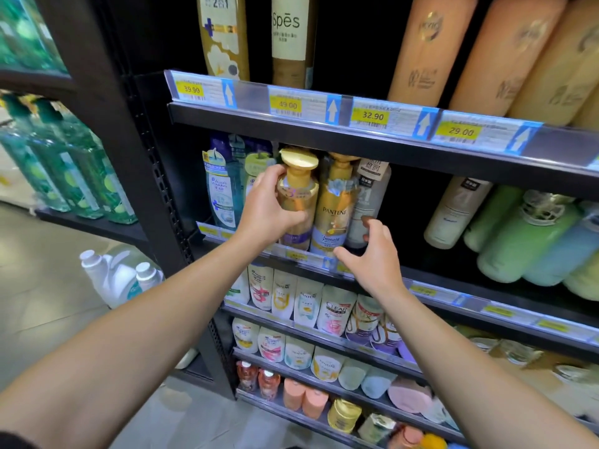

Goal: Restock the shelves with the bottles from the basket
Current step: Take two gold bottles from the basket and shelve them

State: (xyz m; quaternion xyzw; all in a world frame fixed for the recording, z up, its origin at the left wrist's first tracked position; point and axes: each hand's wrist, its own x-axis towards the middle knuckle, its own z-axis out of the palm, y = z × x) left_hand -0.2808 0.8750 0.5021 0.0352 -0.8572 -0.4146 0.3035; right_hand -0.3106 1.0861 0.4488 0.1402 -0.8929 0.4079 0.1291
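Gold pump bottle [296, 197] gripped by left hand [267, 207], fingers curled round it, just left of Pantene bottle [335, 205] on shelf [372, 273]. Right hand [372, 254] beside Pantene, fingers spread, empty. Placement nearly done; basket unseen, remainder unknown.

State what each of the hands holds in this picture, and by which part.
The left hand grips the gold pump bottle round its body, below the pump. The right hand holds nothing; its fingers are spread beside the Pantene bottle.
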